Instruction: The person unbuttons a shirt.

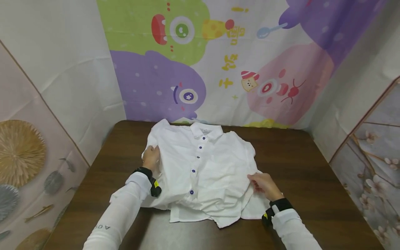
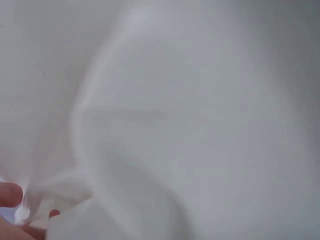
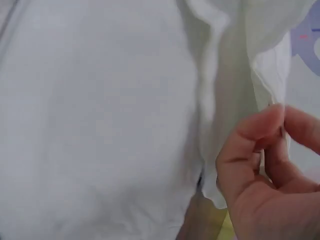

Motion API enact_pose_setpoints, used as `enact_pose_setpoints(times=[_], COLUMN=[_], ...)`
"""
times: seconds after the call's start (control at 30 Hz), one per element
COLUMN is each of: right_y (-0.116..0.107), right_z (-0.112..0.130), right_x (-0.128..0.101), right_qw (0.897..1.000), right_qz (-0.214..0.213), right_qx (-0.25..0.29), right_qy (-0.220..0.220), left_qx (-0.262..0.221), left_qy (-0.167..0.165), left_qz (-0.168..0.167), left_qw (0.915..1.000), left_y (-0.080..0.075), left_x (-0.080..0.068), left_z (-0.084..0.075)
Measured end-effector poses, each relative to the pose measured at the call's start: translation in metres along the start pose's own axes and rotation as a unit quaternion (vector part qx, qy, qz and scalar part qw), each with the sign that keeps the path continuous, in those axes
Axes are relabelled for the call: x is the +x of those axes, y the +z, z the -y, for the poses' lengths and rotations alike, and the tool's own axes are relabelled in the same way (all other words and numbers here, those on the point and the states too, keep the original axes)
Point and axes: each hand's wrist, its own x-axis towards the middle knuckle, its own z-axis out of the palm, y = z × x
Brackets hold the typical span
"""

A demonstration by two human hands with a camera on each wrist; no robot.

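Lying face up on the dark wooden surface (image 1: 312, 180), the white shirt (image 1: 215, 166) has its collar toward the far edge and a row of 4 dark buttons (image 1: 197, 157) running down its front, which is fastened. The left hand (image 1: 151, 157) is at the shirt's left side, by the sleeve, and the left wrist view shows its fingers (image 2: 10, 195) pinching a small bunch of the white cloth (image 2: 190, 125), which fills nearly the whole of that view. The right hand (image 1: 264, 185) is at the shirt's right side near the bottom hem, and in the right wrist view its thumb and fingers (image 3: 255, 135) are curled together on a fold of the cloth edge (image 3: 100, 110). The bottom of the shirt is rumpled, with an under layer showing below the front panel near the closest edge of the surface. Both arms wear white sleeves (image 1: 125, 208) with black bands at the wrists. Behind the surface hangs a cartoon backdrop (image 1: 193, 59) with green, purple and pink figures.
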Motion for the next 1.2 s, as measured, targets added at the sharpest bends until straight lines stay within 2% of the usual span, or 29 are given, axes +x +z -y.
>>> enact_pose_setpoints(times=[0.1, 0.13, 0.23, 0.33, 0.4, 0.43, 0.5, 0.57, 0.63, 0.73, 0.83, 0.97, 1.1, 1.2], right_y=[-0.004, -0.006, -0.013, -0.018, -0.021, -0.023, -0.026, -0.03, -0.036, -0.047, -0.057, -0.071, -0.081, -0.085], right_z=[0.004, 0.005, 0.008, 0.012, 0.015, 0.016, 0.019, 0.021, 0.022, 0.024, 0.023, 0.013, 0.001, -0.005], right_x=[-0.001, -0.001, -0.001, 0.002, 0.006, 0.009, 0.016, 0.023, 0.03, 0.035, 0.033, 0.026, 0.014, 0.004], right_qw=[1.0, 0.999, 0.999, 0.999, 1.0, 1.0, 0.998, 0.995, 0.992, 0.99, 0.994, 0.998, 0.993, 0.988], right_qz=[-0.003, -0.003, -0.003, -0.009, -0.021, -0.027, -0.047, -0.073, -0.095, -0.105, -0.069, 0.034, 0.104, 0.129], right_qx=[0.029, 0.037, 0.048, 0.041, 0.017, 0.004, -0.036, -0.07, -0.088, -0.09, -0.079, -0.06, -0.062, -0.076], right_qy=[-0.001, 0.0, 0.002, 0.004, 0.003, 0.002, -0.001, -0.005, -0.009, -0.014, -0.003, 0.006, -0.012, -0.029], left_qx=[-0.099, -0.126, -0.167, -0.127, -0.052, -0.002, 0.081, 0.143, 0.155, 0.106, 0.023, -0.046, -0.067, -0.065], left_qy=[-0.001, -0.005, -0.008, 0.007, 0.041, 0.059, 0.084, 0.108, 0.097, 0.07, 0.033, -0.013, -0.04, -0.043], left_qz=[-0.019, -0.016, -0.007, 0.003, 0.002, 0.005, 0.02, 0.032, 0.06, 0.092, 0.14, 0.199, 0.224, 0.243], left_qw=[0.9949, 0.9918, 0.9859, 0.9919, 0.9978, 0.9982, 0.993, 0.9834, 0.9813, 0.9876, 0.9894, 0.9789, 0.9713, 0.9669], left_y=[-0.01, -0.014, -0.024, -0.034, -0.038, -0.039, -0.04, -0.039, -0.037, -0.035, -0.034, -0.04, -0.05, -0.057], left_x=[0.007, 0.009, 0.014, 0.016, 0.018, 0.018, 0.017, 0.016, 0.012, 0.005, -0.001, -0.006, -0.014, -0.024], left_z=[0.001, 0.002, 0.006, 0.012, 0.016, 0.018, 0.021, 0.025, 0.027, 0.034, 0.041, 0.05, 0.054, 0.057])
